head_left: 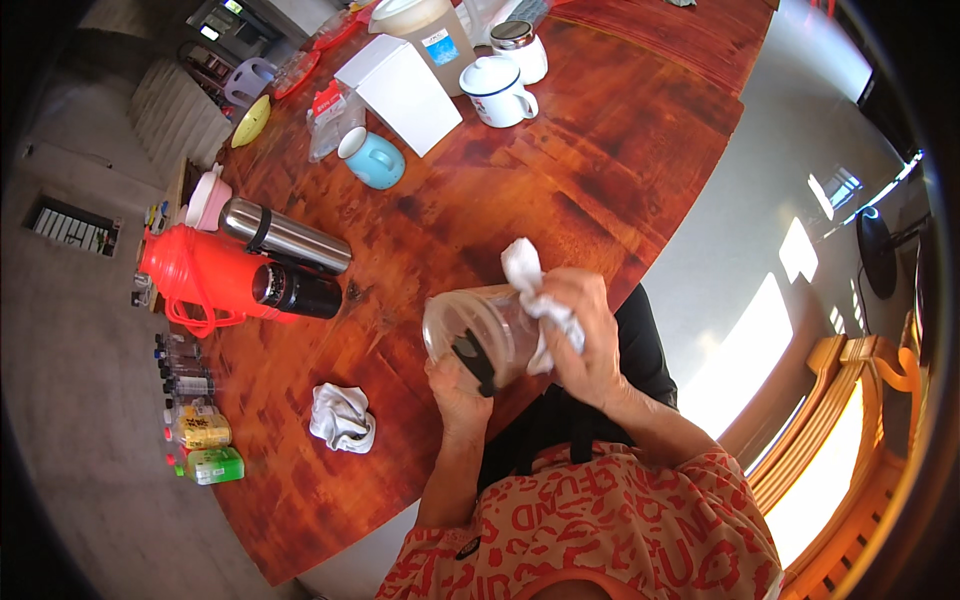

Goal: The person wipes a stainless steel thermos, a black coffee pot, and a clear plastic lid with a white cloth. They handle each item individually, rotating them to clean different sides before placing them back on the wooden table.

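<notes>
A clear see-through jug (pixel 512 335) with a black handle-like part is tilted on its side above the near edge of the table, its round end to the left. My left hand (pixel 460 393) is closed on it at the lower left, by the black part. With my right hand (pixel 588 340) I grip a white cloth (pixel 522 268), pressed against the jug's right end; one end of the cloth sticks up past my fingers. Another crumpled white cloth (pixel 343 418) lies on the table to the left of my left hand.
On the wooden table (pixel 600 150) stand a blue mug (pixel 371 158), a white box (pixel 400 95), an enamel cup (pixel 497 92), a lidded jar (pixel 520 52) and a large pitcher (pixel 425 35). Left are a steel thermos (pixel 288 236), a red flask (pixel 205 270) and several bottles (pixel 210 430).
</notes>
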The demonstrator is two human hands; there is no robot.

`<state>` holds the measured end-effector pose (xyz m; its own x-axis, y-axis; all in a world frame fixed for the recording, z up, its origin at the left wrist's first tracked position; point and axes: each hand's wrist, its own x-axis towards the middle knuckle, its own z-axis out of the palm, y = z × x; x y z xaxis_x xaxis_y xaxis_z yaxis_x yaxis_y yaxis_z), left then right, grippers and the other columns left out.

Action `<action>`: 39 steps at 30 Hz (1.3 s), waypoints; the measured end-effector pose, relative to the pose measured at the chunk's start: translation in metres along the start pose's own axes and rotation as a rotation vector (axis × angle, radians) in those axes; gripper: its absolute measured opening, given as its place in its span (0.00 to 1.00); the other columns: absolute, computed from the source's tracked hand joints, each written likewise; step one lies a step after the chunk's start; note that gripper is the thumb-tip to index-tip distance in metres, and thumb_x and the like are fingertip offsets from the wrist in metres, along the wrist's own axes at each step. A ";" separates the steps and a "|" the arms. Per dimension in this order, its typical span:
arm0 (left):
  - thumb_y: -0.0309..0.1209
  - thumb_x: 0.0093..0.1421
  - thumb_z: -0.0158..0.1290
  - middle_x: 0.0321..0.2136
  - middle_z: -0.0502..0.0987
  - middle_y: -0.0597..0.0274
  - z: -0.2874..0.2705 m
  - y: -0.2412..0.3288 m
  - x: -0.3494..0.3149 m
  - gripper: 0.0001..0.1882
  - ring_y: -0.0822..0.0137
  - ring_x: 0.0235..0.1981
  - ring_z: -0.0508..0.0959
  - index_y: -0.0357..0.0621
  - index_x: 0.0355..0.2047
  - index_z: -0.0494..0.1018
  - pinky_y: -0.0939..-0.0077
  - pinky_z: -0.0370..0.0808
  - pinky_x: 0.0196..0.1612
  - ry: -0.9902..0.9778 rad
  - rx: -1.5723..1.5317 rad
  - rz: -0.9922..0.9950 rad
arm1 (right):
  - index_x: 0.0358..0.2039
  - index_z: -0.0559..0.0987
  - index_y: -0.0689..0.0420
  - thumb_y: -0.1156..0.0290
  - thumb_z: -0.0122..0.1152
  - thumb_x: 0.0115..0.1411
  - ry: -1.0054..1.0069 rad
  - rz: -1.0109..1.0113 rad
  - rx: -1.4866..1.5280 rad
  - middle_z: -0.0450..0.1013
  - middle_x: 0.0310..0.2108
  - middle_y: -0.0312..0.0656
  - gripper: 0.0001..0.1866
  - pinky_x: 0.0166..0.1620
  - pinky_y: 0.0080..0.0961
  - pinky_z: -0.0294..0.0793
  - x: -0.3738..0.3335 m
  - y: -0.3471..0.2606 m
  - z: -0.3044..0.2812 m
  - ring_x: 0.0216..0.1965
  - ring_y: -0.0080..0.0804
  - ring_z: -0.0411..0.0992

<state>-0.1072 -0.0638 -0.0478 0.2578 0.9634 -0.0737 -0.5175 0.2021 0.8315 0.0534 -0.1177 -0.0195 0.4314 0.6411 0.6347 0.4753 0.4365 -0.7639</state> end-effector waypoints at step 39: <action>0.28 0.38 0.64 0.10 0.54 0.69 0.009 -0.002 0.008 0.24 0.74 0.14 0.54 0.45 0.10 0.53 0.75 0.49 0.18 -0.359 0.664 0.414 | 0.39 0.77 0.61 0.72 0.55 0.58 -0.393 0.947 0.353 0.74 0.33 0.34 0.09 0.38 0.18 0.70 0.022 0.047 -0.012 0.37 0.19 0.69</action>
<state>-0.0969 -0.0577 -0.0451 0.4546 0.7999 0.3918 -0.0711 -0.4058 0.9112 0.0943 -0.0907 -0.0399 0.2014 0.9432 -0.2641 -0.1959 -0.2254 -0.9544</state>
